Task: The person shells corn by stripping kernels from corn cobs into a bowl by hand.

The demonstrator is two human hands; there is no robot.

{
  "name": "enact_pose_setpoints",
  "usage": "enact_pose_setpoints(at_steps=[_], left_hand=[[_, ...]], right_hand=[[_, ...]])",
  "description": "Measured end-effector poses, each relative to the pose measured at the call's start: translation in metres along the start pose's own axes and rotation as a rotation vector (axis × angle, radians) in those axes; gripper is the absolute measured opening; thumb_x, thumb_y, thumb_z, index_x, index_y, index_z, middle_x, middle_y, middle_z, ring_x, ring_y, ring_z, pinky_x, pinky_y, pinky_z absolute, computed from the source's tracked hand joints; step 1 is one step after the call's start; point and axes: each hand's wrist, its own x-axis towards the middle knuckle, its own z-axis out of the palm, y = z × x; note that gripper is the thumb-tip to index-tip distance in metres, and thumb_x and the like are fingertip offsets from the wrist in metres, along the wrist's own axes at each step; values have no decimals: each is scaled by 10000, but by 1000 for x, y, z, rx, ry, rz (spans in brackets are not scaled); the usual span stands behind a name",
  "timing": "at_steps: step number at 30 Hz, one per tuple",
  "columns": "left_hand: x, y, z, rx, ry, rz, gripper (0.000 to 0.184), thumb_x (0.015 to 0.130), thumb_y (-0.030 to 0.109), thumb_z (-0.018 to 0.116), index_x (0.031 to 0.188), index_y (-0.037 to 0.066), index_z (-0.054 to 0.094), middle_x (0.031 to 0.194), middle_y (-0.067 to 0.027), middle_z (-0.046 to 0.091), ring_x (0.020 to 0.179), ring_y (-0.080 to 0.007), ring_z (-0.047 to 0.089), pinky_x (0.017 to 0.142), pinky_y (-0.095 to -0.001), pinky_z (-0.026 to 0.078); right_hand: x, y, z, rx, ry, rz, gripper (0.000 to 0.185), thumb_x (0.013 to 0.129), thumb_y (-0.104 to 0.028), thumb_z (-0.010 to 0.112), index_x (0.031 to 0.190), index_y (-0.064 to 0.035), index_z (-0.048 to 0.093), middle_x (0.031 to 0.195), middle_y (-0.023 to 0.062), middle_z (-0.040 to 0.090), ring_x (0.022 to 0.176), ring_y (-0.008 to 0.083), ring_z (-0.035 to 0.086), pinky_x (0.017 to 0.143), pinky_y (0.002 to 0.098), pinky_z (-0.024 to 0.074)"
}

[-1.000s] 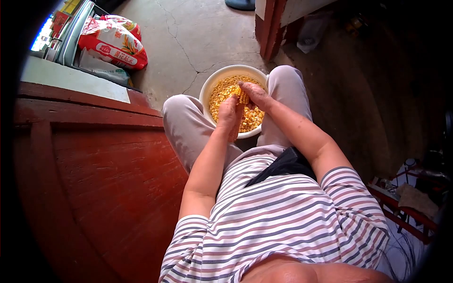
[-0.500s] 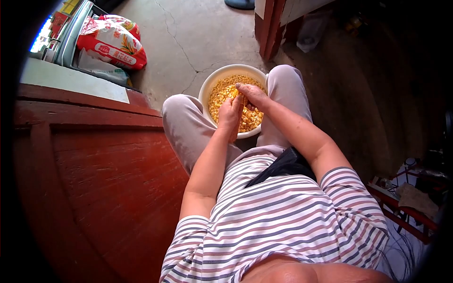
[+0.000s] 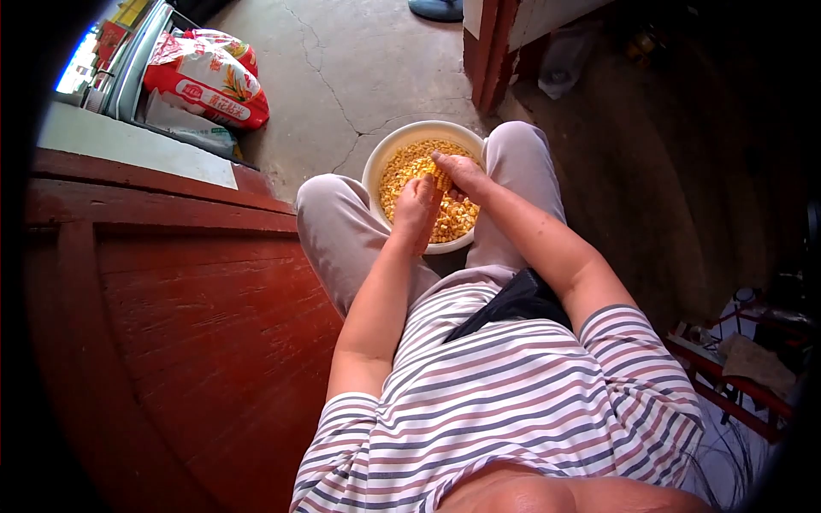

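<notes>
A yellow corn cob (image 3: 441, 179) is held over a pale round basin (image 3: 371, 175) between my knees. My right hand (image 3: 464, 174) is closed around the cob from the right, thumb along its top. My left hand (image 3: 414, 208) presses in from the left, its fingers and thumb closed against the cob. A reddish long shape runs down beside the left palm; I cannot tell whether it is part of the hand or another cob. Loose corn kernels (image 3: 400, 162) fill much of the basin below both hands.
A red wooden door panel (image 3: 197, 333) stands close on the left. Beyond it, a red and white printed bag (image 3: 214, 90) sits on the cracked concrete floor (image 3: 342, 60). Ahead to the right rises a red door post (image 3: 490, 60). A red-framed stand (image 3: 727, 389) is at the lower right.
My left hand has shifted slightly against the cob, and more of the cob's yellow surface shows between the hands. The whole view has moved a little.
</notes>
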Motion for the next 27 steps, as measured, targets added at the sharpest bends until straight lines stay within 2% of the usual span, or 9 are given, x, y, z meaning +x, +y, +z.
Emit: enact_pose_setpoints(at_steps=[3,8,14,16,19,20,21,23,27], left_hand=[[0,-7,3,257,-19,-65,515,867,489,466,906,-11,585,765,-179,605,696,-272,583,629,-379,433],[-3,4,7,144,-11,-47,518,868,485,456,837,-11,602,690,-175,603,659,-295,592,610,-389,430],[-11,16,6,313,25,66,400,891,373,438,835,20,617,728,-198,607,696,-346,592,624,-410,431],[-13,15,7,351,128,164,393,903,334,404,833,11,615,744,-219,602,717,-371,585,632,-417,433],[-7,7,5,376,113,145,390,912,300,374,823,8,615,746,-222,598,704,-368,584,633,-418,436],[-2,2,3,188,86,116,409,918,325,406,791,-4,613,703,-170,613,623,-284,586,582,-377,443],[1,-4,4,188,85,116,409,918,325,406,791,-4,613,703,-170,613,623,-284,586,582,-377,443],[1,-5,4,-308,-40,-173,426,907,359,468,744,-9,609,652,-85,594,563,-162,531,519,-309,425],[-5,6,2,-116,-76,-135,409,888,370,520,763,-10,605,631,-22,552,550,-94,473,484,-255,397]], right_hand=[[0,3,3,-121,-28,-5,465,840,-533,493,820,-69,504,544,22,498,332,73,439,294,191,359],[-2,4,1,-129,-87,-54,478,835,-547,491,814,-69,495,550,25,504,343,70,455,302,188,372],[-3,4,0,-135,-59,-55,471,846,-530,483,808,-60,501,548,30,505,346,76,462,303,195,374],[-3,1,0,-131,-64,-54,472,849,-525,481,802,-56,503,545,31,504,348,80,465,304,199,376],[-4,2,-1,-177,-68,5,474,854,-516,474,779,-49,510,534,34,500,350,88,472,304,209,379],[-5,1,0,-193,-55,4,479,855,-517,470,769,-48,514,526,36,498,350,92,474,303,213,378],[-5,1,1,-210,-42,3,484,857,-517,465,758,-47,518,517,37,497,349,96,476,302,217,376],[-3,2,2,-219,-38,17,494,854,-528,463,760,-47,520,511,38,495,347,100,473,301,220,374],[-2,2,2,-229,-44,56,521,848,-556,456,770,-45,521,500,40,489,336,109,462,297,227,366]])
